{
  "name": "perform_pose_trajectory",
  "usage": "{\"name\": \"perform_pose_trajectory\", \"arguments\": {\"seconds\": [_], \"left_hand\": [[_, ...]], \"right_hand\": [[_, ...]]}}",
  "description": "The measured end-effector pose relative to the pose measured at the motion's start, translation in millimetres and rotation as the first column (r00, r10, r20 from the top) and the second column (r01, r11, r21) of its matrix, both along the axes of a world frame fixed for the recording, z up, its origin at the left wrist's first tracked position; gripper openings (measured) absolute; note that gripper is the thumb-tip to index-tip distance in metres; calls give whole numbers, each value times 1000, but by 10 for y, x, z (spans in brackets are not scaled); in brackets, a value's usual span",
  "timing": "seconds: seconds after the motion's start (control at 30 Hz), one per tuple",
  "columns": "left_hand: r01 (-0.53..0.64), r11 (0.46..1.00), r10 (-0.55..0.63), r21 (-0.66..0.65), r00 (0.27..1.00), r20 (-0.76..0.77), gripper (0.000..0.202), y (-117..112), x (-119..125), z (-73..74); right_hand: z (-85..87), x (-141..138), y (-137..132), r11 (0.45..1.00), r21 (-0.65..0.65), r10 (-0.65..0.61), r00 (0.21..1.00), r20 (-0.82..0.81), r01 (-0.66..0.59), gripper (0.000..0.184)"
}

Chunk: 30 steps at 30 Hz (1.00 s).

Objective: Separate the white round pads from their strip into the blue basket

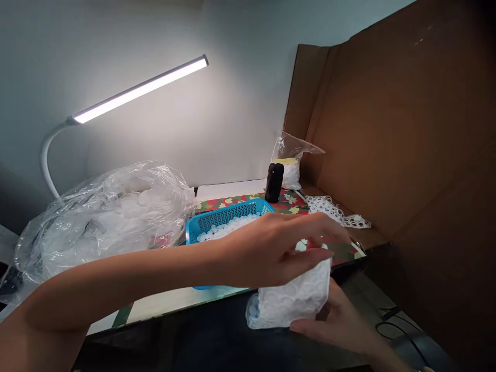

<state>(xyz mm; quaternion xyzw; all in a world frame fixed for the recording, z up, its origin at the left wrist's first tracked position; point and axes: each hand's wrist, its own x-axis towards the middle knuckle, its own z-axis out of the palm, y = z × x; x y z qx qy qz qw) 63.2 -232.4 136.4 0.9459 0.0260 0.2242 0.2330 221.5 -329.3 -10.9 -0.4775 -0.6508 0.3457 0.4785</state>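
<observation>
A small clear plastic bag point(296, 294) packed with white pieces is held in front of the table's near edge. My right hand point(341, 323) grips its lower right side, with the thumb below and the fingers partly hidden behind it. From the left, my left hand point(287, 245) reaches across over the top of the bag. Its fingers curl around the upper edge, and the thumb lies against the front. Behind my left forearm stands a blue perforated basket point(191, 230) with many small translucent white pieces point(228, 227) in it, partly covered by the arm.
A large clear plastic sack point(112, 212) of white material fills the left side, under a lit lamp point(141, 90). Toward the back stand a black bottle-like object point(275, 182) and another filled bag point(291, 173). White holed netting point(329, 206) lies beside the tall cardboard wall point(395, 134).
</observation>
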Motion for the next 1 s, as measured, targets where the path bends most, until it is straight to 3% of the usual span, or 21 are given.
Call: {"name": "perform_pose_trajectory", "arguments": {"seconds": [0.13, 0.23, 0.33, 0.43, 0.5, 0.57, 0.67, 0.77, 0.87, 1.0], "left_hand": [[-96, 989, 98, -110, 995, 15, 23, 206, -25, -121], [-273, 953, 264, -134, 961, -81, 30, 343, -187, -356], [-399, 905, 424, 146, 867, -263, 39, 387, -393, -734], [-345, 883, 460, 320, 775, -434, 19, 359, -527, -1062], [-326, 864, 481, 384, 759, -439, 14, 356, -565, -1148], [-332, 844, 502, 421, 765, -403, 14, 406, -580, -1111], [-419, 806, 559, 419, 772, -304, 21, 615, -594, -896], [-479, 791, 588, 380, 767, -258, 26, 942, -598, -636], [-482, 827, 555, 290, 784, -278, 26, 1281, -579, -450], [-419, 883, 462, 213, 856, -232, 22, 1604, -541, -367]], "right_hand": [[198, 60, 121, 998, 31, -50, 997, -56, 52, 27], [322, 171, 257, 979, 65, -178, 963, -203, 195, 25], [466, 281, 397, 940, 111, -272, 907, -322, 322, 23], [672, 322, 557, 932, 146, -273, 909, -314, 331, 20], [831, 305, 679, 929, 179, -269, 923, -275, 324, 19], [987, 264, 817, 917, 228, -280, 937, -210, 326, 18], [1186, 188, 1061, 922, 263, -255, 956, -143, 286, 22], [1299, 111, 1353, 946, 296, -77, 980, -182, 130, 19], [1317, 30, 1660, 945, 326, 45, 984, -171, 13, 18], [1267, -74, 1975, 946, 314, 110, 992, -69, -83, 22]]}}
